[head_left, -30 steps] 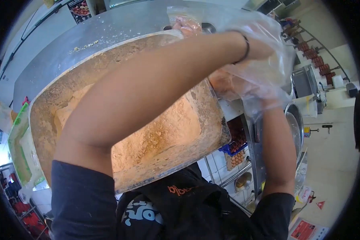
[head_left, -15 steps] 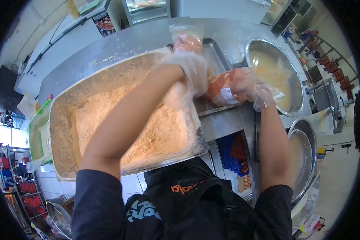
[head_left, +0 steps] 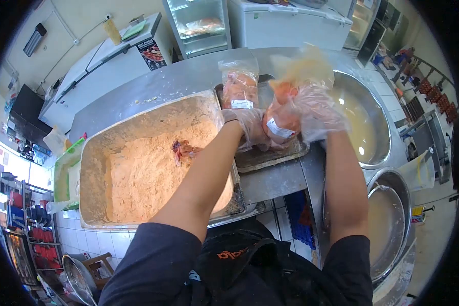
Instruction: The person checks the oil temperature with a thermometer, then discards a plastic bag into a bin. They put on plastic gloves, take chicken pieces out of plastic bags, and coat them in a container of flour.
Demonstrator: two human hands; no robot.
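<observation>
In clear plastic gloves, both my hands are at a plastic bag of raw orange-red meat (head_left: 281, 120) with a white label. My left hand (head_left: 250, 127) closes round the bag's left side. My right hand (head_left: 321, 111), smeared by motion, is at its upper right side, where the loose plastic blurs; its fingers are hard to make out. A second bag of meat (head_left: 240, 92) stands just behind my left hand. Under the bags is a metal tray (head_left: 273, 160). Left of it, a dark red piece of meat (head_left: 178, 152) lies on orange flour (head_left: 137, 173) in a large tub (head_left: 94, 201).
A steel bowl of pale liquid (head_left: 362, 122) stands to the right, and another bowl with cloudy liquid (head_left: 387, 219) is nearer me. A green basket (head_left: 61, 176) is beyond the tub's left end. White chest freezers (head_left: 285, 30) line the back.
The labelled bag has swung more upright, its mouth turning from the right to upward. My left hand has moved down to its side. The dark red piece on the flour now shows.
</observation>
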